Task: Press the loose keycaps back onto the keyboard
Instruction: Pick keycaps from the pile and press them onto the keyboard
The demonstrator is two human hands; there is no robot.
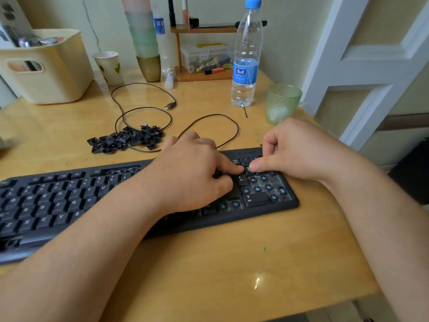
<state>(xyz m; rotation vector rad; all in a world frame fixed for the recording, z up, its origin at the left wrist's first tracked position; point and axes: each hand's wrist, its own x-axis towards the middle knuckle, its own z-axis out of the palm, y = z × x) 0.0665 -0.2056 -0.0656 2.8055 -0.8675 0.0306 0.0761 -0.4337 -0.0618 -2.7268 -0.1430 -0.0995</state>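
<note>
Both thumbs press the 8 keycap point(248, 169) on the keyboard point(148, 201) numpad; left hand point(195, 173) and right hand point(299, 154) have curled fingers. Loose keycaps point(125, 140) behind the keyboard look light and rigid; push on the flat top.

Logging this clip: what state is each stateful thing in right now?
keyboard: number pad partly bare, blue stems showing
8 keycap: both thumbs pressing it
left hand: fingers curled, thumb pressing
right hand: fingers curled, thumb pressing
loose keycaps: heaped behind the keyboard
USB plug: unplugged
water bottle: capped, upright
green glass: upright
</note>
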